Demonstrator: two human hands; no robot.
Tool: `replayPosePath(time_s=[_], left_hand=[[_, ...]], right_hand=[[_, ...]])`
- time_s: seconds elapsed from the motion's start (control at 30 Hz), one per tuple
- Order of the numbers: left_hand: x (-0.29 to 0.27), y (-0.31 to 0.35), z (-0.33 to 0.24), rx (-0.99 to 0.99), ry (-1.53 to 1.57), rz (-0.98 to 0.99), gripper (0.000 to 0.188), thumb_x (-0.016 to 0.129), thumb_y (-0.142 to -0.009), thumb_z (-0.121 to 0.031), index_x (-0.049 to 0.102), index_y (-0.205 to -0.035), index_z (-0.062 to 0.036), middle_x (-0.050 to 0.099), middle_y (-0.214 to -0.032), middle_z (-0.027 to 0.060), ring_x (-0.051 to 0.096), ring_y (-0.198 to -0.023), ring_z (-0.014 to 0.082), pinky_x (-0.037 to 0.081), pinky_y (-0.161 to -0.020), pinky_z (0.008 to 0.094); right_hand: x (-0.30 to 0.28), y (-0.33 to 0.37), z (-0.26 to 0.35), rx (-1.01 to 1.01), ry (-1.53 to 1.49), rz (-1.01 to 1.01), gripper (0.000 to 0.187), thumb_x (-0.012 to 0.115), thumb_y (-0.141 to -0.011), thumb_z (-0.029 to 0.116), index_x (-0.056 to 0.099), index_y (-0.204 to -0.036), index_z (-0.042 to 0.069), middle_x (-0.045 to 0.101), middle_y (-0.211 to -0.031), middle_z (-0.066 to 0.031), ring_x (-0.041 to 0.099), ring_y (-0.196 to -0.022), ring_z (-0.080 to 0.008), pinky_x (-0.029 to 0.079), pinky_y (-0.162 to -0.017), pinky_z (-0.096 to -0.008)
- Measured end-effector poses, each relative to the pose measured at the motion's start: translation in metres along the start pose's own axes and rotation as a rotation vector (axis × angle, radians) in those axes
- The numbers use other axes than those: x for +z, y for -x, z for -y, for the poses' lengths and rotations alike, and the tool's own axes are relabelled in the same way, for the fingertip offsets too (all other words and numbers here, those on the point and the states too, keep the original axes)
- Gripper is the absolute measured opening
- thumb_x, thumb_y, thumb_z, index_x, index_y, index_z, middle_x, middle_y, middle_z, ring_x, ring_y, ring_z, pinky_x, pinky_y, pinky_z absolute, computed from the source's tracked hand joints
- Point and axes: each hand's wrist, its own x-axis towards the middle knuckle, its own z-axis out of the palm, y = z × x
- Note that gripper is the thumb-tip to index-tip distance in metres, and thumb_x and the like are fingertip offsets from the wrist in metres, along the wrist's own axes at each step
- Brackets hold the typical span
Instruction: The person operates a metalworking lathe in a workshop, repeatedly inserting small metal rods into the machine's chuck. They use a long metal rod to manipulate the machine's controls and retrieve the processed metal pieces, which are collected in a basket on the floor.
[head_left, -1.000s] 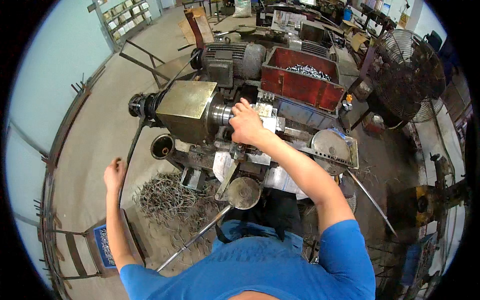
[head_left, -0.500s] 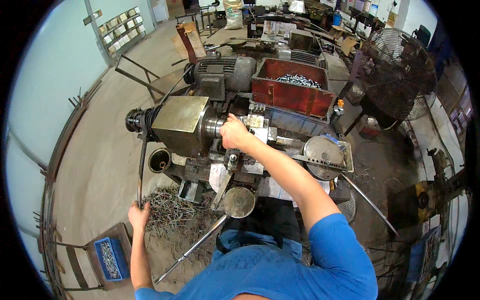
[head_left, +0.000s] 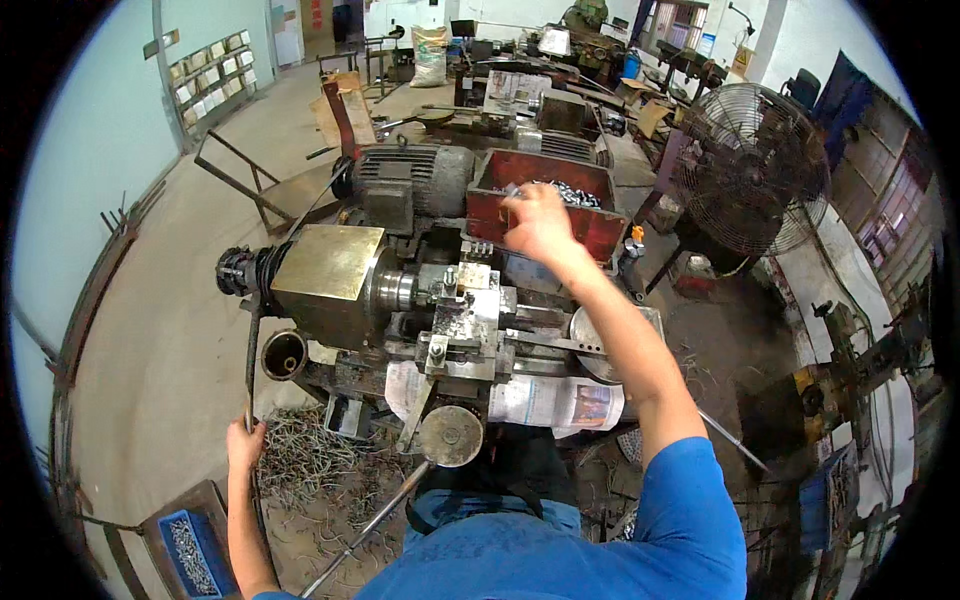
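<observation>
My left hand (head_left: 245,440) is closed around a long dark lever (head_left: 252,370) that hangs down from the left end of the lathe's headstock (head_left: 328,275). My right hand (head_left: 541,222) is over the near edge of a red metal bin (head_left: 600,232). Its fingers are pinched, with a small greyish metal part (head_left: 513,190) at their tips, partly hidden and blurred. Small shiny metal parts (head_left: 575,194) lie in that bin. Below my right forearm are the lathe's chuck (head_left: 396,291) and tool slide (head_left: 465,315).
Round-plated handwheels with long rods (head_left: 450,436) stick out toward me. Curly metal swarf (head_left: 310,455) covers the floor at left, near a blue tray of small parts (head_left: 193,552). A big caged fan (head_left: 752,170) stands at right. A motor (head_left: 413,180) sits behind the headstock.
My right hand has moved from the chuck, away and to the right, to the red bin. My left hand keeps its hold on the lever. The whole view has shifted slightly.
</observation>
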Motion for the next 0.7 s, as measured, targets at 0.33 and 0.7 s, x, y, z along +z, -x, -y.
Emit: replayPosePath(time_s=[0.33,0.7], left_hand=[[-0.003,-0.02,0.048,0.083,0.295,0.105,0.021,0.061,-0.085,-0.018,0.054,-0.088,0.0012,0.053,-0.056,0.0059,0.053,-0.046,0.014,0.047,-0.043,0.0301],[-0.006,-0.031,0.036,-0.014,0.223,0.248,0.033,0.062,-0.086,-0.026,0.054,-0.099,0.0037,0.055,-0.057,0.0063,0.055,-0.047,0.0152,0.048,-0.047,0.0279]], right_hand=[[-0.063,0.189,-0.08,0.311,-0.24,-0.045,0.043,0.059,-0.058,0.015,0.065,-0.097,-0.002,0.057,-0.12,-0.0136,0.052,-0.107,-0.0317,0.043,-0.092,-0.0368],[-0.124,0.6,-0.016,1.334,0.059,0.632,0.037,0.06,-0.062,0.018,0.069,-0.097,0.015,0.066,-0.091,-0.0172,0.063,-0.087,-0.0312,0.051,-0.08,-0.0363]])
